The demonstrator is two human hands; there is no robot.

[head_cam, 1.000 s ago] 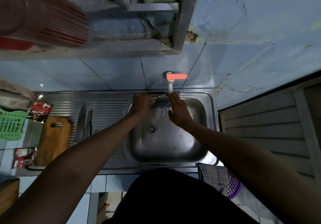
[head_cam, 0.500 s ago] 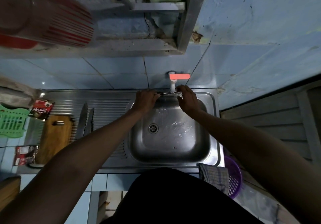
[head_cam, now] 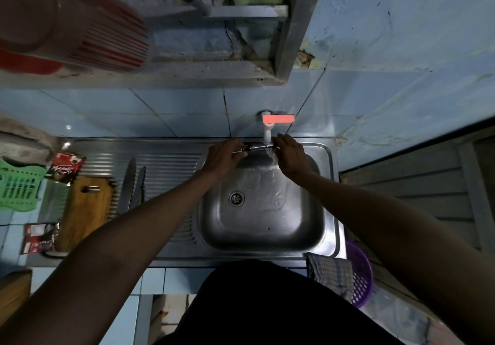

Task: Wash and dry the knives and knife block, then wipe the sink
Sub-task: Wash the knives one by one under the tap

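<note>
Over the back of the steel sink (head_cam: 267,240), a knife (head_cam: 257,146) lies level under the white tap (head_cam: 266,133), with water running onto it. My left hand (head_cam: 224,157) grips its handle end. My right hand (head_cam: 291,154) curls over the blade's other end, in the stream. Two more knives (head_cam: 129,184) (head_cam: 140,184) lie side by side on the ribbed drainboard (head_cam: 166,162). The wooden knife block (head_cam: 85,210) lies flat to their left.
A checked cloth (head_cam: 330,273) hangs over the sink's front right corner, above a purple basket (head_cam: 361,272). A green rack (head_cam: 18,186) and sachets (head_cam: 64,169) sit at the far left. A shelf with a red striped container (head_cam: 80,23) overhangs the wall.
Both hands moved back and up to the tap. My right hand left the basin and took the knife's blade end, so the knife is held level in the water.
</note>
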